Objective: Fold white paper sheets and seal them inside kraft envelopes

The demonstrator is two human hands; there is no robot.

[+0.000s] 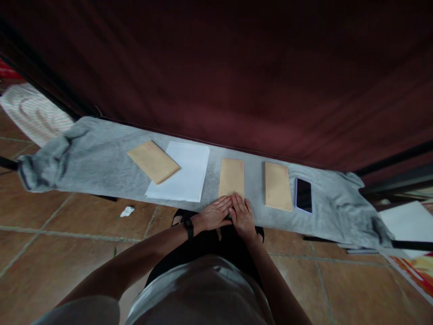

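A tan paper envelope (232, 177) lies upright in front of me on the grey cloth, its near end under my fingers. My left hand (215, 214) reaches in from the left with its fingers flat and stretched across that near end. Beside it, my right hand (242, 217) rests flat with fingers extended forward, touching the fingertips of my left hand. To the right is a second tan envelope stack (278, 186). On the left, more tan envelopes (154, 161) lie at a slant, partly over white paper sheets (189, 174).
The grey cloth (101, 158) covers a narrow bench top, bunched at both ends. A phone (304, 195) lies at the right. Behind the bench hangs a dark red curtain-like surface (216, 81). A crumpled white scrap (127, 211) is on the tiled floor (98, 216).
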